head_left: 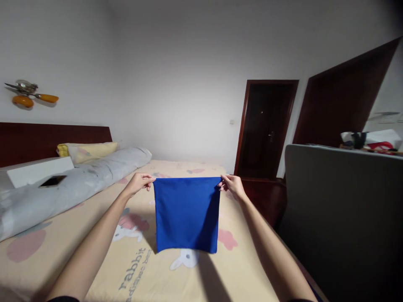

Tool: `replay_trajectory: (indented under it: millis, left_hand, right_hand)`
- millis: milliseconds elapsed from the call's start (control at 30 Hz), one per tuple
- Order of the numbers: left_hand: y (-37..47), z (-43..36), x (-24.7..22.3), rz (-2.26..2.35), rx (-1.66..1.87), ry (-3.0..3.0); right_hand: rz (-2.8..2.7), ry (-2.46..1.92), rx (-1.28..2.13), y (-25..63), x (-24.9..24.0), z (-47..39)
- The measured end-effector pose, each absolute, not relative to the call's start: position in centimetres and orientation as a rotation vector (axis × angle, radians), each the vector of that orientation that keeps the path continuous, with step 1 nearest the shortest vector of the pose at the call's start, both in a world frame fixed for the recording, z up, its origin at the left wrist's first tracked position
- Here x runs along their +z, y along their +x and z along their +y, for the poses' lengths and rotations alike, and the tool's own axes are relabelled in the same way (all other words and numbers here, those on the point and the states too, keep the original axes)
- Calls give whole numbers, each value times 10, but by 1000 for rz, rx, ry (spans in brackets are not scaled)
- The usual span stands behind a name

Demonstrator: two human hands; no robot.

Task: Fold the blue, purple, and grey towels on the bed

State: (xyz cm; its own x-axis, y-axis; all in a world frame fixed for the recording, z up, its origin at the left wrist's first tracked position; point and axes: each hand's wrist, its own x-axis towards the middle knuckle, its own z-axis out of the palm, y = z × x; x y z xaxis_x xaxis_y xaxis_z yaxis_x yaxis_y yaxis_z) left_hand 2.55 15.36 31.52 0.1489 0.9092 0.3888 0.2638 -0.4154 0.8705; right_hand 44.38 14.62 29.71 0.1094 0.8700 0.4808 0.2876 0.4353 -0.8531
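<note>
A square blue cloth (187,214) hangs stretched upright in front of me, above the bed. My left hand (140,183) pinches its top left corner between thumb and fingers. Its top right corner is pinched in my right hand (232,186). The top edge runs taut and nearly level between both hands, while the lower edge hangs close to the bed sheet (103,260); whether it touches I cannot tell. Rabbits, radishes and lettering are printed on the yellowish sheet.
At the left, a long grey bolster or rolled quilt (103,174) carries a phone (53,181) and a white box (40,171). Behind it are a yellow pillow (94,152) and the headboard (53,136). A grey panel (340,209) with items on top stands right, near a dark door (266,130).
</note>
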Motion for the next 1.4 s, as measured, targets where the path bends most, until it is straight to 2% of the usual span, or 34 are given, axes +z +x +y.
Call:
replay_trajectory:
  millis: [233,467,567,733,967,1067,1233,1400]
  left_hand:
    - [37,191,307,1093,1412,1482]
    - [49,228,306,1052,1662,1359]
    - [47,225,291,1044,1772,1366]
    - [35,178,219,1151,1718,1411]
    - [23,62,97,1367,1356,1495]
    - [14,34,57,1499,1109,1732]
    - [-2,23,16,1558,897,2268]
    - [-6,17,7,1590,881,2604]
  right_hand:
    - [-1273,-1017,764,427,295,190]
    - [-1239,-878,712,415,292,216]
    - [-1262,-830,688,417,283,207]
    - [-1363,-875,708,427,232,157]
    - [-1581,-1005,893,433,117,57]
    - [-1537,-1133,966,431,68,29]
    - [-1664,-1358,802,438,15,10]
    - [-1984,-1492,566,450,6,0]
